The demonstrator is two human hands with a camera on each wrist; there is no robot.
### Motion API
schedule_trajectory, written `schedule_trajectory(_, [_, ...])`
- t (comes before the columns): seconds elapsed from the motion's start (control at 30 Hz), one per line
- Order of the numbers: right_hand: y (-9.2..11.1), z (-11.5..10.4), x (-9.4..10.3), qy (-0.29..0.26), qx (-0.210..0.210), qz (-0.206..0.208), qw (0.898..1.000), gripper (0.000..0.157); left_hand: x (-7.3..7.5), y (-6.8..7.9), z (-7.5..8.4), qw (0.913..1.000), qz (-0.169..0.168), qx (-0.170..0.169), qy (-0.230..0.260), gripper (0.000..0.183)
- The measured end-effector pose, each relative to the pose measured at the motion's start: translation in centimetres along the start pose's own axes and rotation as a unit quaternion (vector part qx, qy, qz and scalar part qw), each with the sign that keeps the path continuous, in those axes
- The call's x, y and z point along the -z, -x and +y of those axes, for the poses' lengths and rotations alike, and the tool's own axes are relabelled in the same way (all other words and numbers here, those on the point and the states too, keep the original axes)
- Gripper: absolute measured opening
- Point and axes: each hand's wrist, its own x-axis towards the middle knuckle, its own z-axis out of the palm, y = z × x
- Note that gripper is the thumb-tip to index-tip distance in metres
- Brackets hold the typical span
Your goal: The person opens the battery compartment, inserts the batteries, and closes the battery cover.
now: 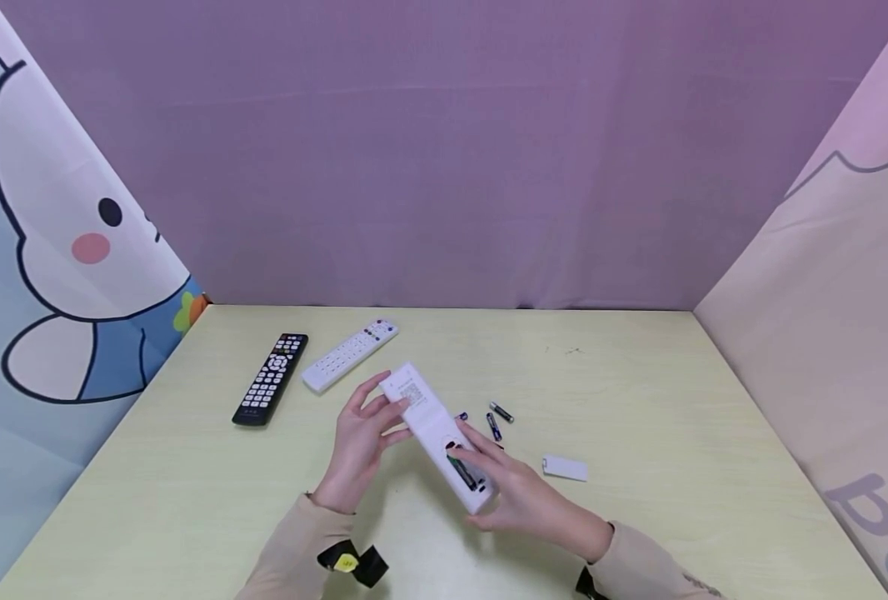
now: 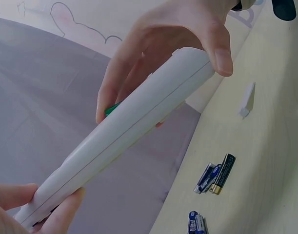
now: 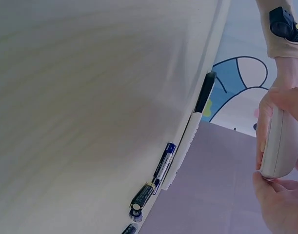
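Observation:
A white remote control (image 1: 431, 423) is held tilted above the table, its back up and its battery compartment uncovered. My left hand (image 1: 357, 443) pinches its far end between thumb and fingers. At the near end my right hand (image 1: 525, 493) grips the remote, thumb under the edge and a fingertip at the compartment. A dark battery with some green (image 1: 462, 473) lies in that compartment, partly covered by the finger; in the left wrist view a green bit (image 2: 111, 109) sticks up by the fingertips. Whether a second battery lies inside is hidden.
Loose batteries (image 1: 501, 412) lie beyond my right hand, some half hidden. A white battery cover (image 1: 565, 468) rests right of it. To the left lie a black remote (image 1: 270, 379) and another white remote (image 1: 350, 357), buttons up. A purple cloth (image 1: 444, 167) hangs behind the table.

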Motion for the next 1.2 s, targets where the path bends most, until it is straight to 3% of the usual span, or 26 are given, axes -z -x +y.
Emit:
schedule_trajectory(0.17, [-0.04,0.18,0.03,0.031,0.035,0.006,0.999,0.083,-0.04,0.0,-0.05,1.0,0.003,0.004,-0.005,0.05])
schedule_trajectory(0.27, [-0.16,0.23,0.14,0.076,0.066,0.015,0.995,0.082,-0.02,-0.01,-0.1,1.0,0.004,0.003,-0.006,0.051])
schedule_trajectory(0.43, [-0.46,0.38,0.29,0.19,0.147,0.049,0.969,0.08,0.13,-0.01,-0.17,1.0,0.003,0.005,-0.003,0.052])
schedule_trajectory(0.53, [-0.58,0.51,0.32,0.23,0.178,0.064,0.955,0.08,0.24,-0.04,-0.19,1.0,0.003,0.007,-0.002,0.051])
schedule_trajectory(0.63, [-0.58,0.61,0.27,0.239,0.187,0.068,0.95,0.081,0.28,-0.06,-0.19,1.0,0.003,0.008,-0.004,0.051])
schedule_trajectory(0.87, [-0.38,0.48,0.04,0.237,0.178,0.073,0.952,0.074,0.33,-0.04,-0.19,0.9999,0.001,0.01,-0.009,0.053])
schedule_trajectory(1.07, [-0.47,0.45,0.09,0.246,0.197,0.085,0.945,0.072,0.38,-0.08,-0.25,0.9998,0.001,0.015,-0.01,0.051])
schedule_trajectory(1.2, [-0.5,0.41,0.12,0.24,0.197,0.083,0.947,0.072,0.44,-0.16,-0.3,0.9999,0.0,0.015,-0.006,0.051])
